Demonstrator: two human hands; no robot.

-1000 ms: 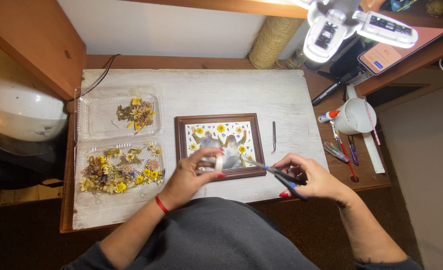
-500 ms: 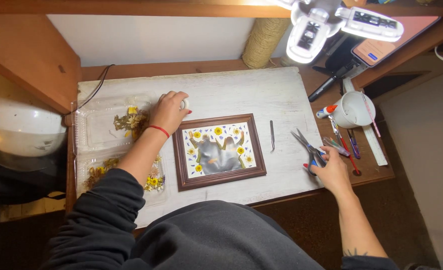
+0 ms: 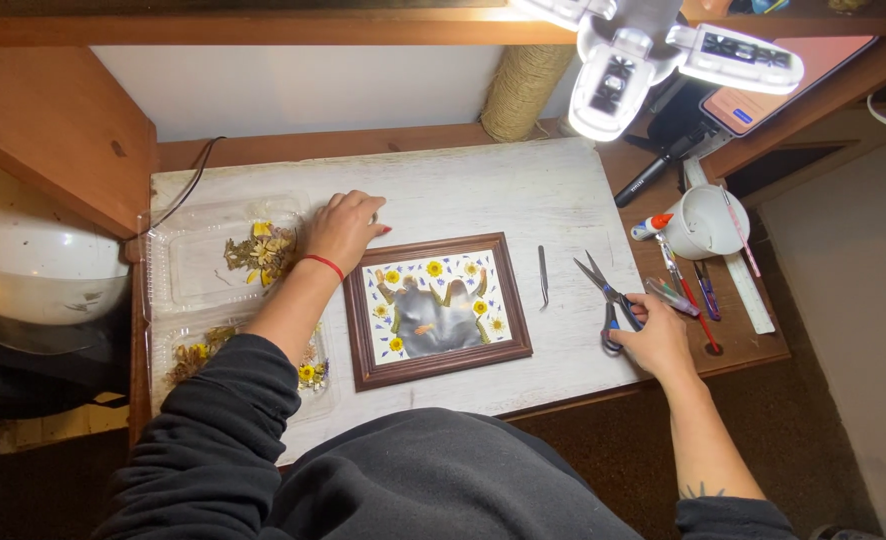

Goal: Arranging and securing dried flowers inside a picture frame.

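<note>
Scissors (image 3: 606, 295) with metal blades and blue handles are lain on the whitewashed wooden desk (image 3: 463, 190), gripped at the handles by the right hand (image 3: 653, 340), blades pointing to eleven o'clock. Dried yellow flowers (image 3: 261, 250) in a clear plastic tray (image 3: 193, 262) are touched by the left hand (image 3: 343, 228), fingers loosely curled. A brown wooden picture frame (image 3: 435, 310) is seen between them.

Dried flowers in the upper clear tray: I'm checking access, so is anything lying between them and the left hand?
Nothing visible does. The left hand rests at the tray's right edge, right beside the dried flowers in the clear tray.
</note>
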